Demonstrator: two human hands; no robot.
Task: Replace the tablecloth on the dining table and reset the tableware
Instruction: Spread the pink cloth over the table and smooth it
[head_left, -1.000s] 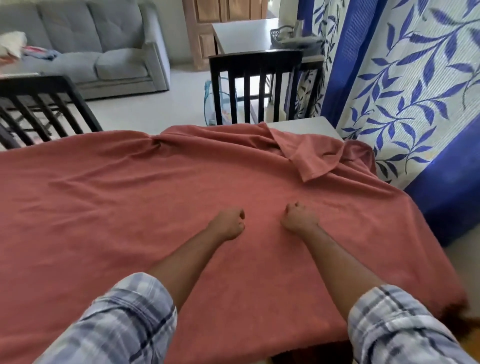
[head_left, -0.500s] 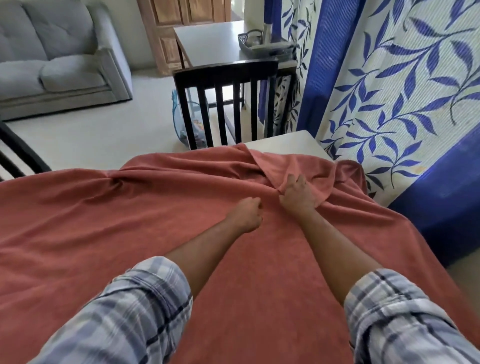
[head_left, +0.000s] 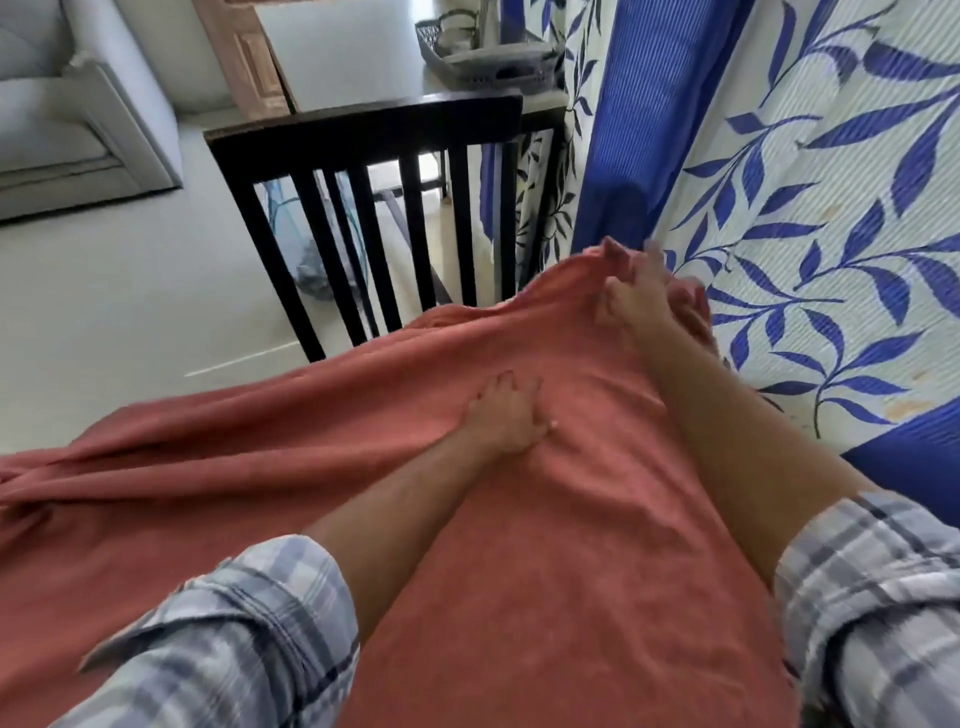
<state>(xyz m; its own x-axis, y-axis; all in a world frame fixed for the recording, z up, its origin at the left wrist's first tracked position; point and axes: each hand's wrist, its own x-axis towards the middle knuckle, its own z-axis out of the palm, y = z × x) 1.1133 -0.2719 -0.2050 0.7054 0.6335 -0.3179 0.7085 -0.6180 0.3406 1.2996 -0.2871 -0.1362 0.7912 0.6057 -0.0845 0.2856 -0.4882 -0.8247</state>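
Note:
A rust-red tablecloth (head_left: 545, 545) covers the dining table, with creases running off to the left. My left hand (head_left: 506, 415) lies flat on the cloth near the table's far end, fingers spread and pressing down. My right hand (head_left: 636, 299) reaches to the far right corner and grips the cloth's corner, lifted slightly and blurred by motion. The table top itself is hidden under the cloth. No tableware is on the table.
A dark wooden chair (head_left: 374, 140) stands at the table's far end. A blue leaf-patterned curtain (head_left: 810, 197) hangs close along the right side. Behind the chair is a side table with a grey basket (head_left: 493, 67). A grey sofa (head_left: 78, 104) sits at the far left.
My right hand moved forward to the far right corner and unfolded the turned-back flap, so the bare table corner is now covered. My left fist opened flat. The view tilted right.

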